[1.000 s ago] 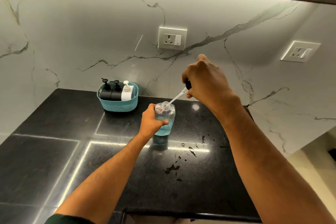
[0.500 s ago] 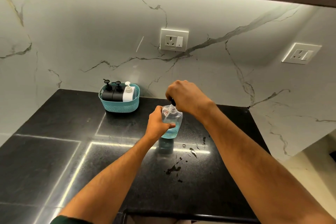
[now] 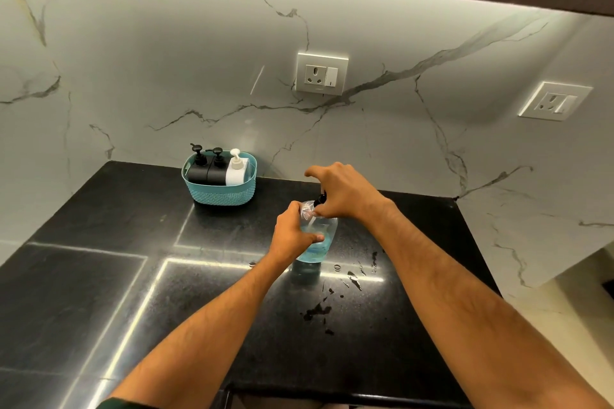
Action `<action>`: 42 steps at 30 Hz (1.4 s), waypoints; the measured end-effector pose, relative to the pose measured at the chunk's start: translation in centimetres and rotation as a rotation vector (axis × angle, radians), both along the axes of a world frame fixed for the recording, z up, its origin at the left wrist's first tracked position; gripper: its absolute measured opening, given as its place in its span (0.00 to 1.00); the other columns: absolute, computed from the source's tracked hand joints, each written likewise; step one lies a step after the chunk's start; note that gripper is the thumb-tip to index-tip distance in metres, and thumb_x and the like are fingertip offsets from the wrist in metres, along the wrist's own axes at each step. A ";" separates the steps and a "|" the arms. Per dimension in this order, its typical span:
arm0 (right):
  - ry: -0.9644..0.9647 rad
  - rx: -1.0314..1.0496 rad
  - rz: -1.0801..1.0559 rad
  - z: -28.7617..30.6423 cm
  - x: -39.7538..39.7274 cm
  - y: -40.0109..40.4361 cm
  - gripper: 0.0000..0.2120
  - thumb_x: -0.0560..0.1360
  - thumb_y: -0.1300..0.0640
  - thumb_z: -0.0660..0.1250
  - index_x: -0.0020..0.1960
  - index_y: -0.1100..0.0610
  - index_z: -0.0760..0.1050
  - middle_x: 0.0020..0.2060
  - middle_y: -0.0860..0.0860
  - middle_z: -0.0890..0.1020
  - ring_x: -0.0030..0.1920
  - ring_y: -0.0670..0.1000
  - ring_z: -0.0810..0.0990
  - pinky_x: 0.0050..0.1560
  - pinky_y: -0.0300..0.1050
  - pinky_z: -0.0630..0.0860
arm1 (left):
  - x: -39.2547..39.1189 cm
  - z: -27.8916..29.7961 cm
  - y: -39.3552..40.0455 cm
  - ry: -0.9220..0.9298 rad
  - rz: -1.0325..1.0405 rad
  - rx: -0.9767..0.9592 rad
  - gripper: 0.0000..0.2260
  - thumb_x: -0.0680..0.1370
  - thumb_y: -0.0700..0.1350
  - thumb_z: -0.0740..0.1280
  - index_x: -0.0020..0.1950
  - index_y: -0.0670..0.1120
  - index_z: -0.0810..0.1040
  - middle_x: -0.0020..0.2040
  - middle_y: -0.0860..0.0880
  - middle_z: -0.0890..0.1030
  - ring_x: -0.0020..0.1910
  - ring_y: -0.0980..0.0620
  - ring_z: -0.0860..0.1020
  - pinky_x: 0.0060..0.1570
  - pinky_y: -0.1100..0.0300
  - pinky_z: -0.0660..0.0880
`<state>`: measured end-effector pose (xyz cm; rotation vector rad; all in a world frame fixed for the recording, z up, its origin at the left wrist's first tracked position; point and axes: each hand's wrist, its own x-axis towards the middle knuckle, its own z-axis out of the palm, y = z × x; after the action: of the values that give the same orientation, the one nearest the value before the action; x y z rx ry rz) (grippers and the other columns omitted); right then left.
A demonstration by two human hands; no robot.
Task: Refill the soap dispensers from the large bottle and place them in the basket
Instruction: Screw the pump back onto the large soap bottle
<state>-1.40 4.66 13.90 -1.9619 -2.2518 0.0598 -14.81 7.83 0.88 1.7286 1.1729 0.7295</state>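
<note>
3 dispensers [image 3: 217, 168] in teal basket [image 3: 219, 192], left of hands [image 3: 315, 216].

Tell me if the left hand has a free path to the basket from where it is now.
Probably yes, once it lets go. The left hand grips the clear bottle, so it is busy. The basket sits farther back and to the left, and the black counter between them looks bare.

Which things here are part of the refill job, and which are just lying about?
Job:
- clear plastic bottle of blue liquid, gripped by left hand
- black pump top, pinched by right hand
- teal woven plastic basket
- two black dispensers
- white dispenser

Lying about:
- wall sockets
- spilled droplets on the black counter
</note>
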 end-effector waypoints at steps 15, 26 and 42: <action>0.790 0.182 -0.204 -6.1 2.3 -1.1 0.44 0.63 0.62 0.85 0.74 0.56 0.69 0.47 0.47 0.84 0.48 0.45 0.84 0.53 0.35 0.82 | 0.5 -1.2 0.9 0.006 0.007 -0.002 0.29 0.67 0.40 0.85 0.63 0.45 0.75 0.58 0.47 0.82 0.56 0.49 0.81 0.58 0.53 0.81; 0.793 0.312 -0.296 -8.7 1.7 -1.2 0.20 0.64 0.45 0.84 0.40 0.57 0.79 0.34 0.49 0.80 0.34 0.48 0.79 0.36 0.37 0.78 | 0.7 -2.1 1.1 0.024 -0.040 0.020 0.29 0.65 0.40 0.86 0.60 0.48 0.75 0.53 0.54 0.80 0.54 0.53 0.81 0.51 0.65 0.77; 0.828 0.203 -0.237 -9.7 2.0 -1.8 0.19 0.65 0.58 0.83 0.52 0.57 0.80 0.45 0.50 0.84 0.47 0.50 0.84 0.50 0.45 0.84 | 0.5 -3.5 0.7 -0.070 -0.094 -0.028 0.32 0.65 0.49 0.86 0.65 0.50 0.75 0.56 0.56 0.82 0.56 0.57 0.82 0.53 0.63 0.80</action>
<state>0.60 2.83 4.24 -1.6471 -1.4306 0.4912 -14.33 8.57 -2.63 1.7096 1.0421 0.7081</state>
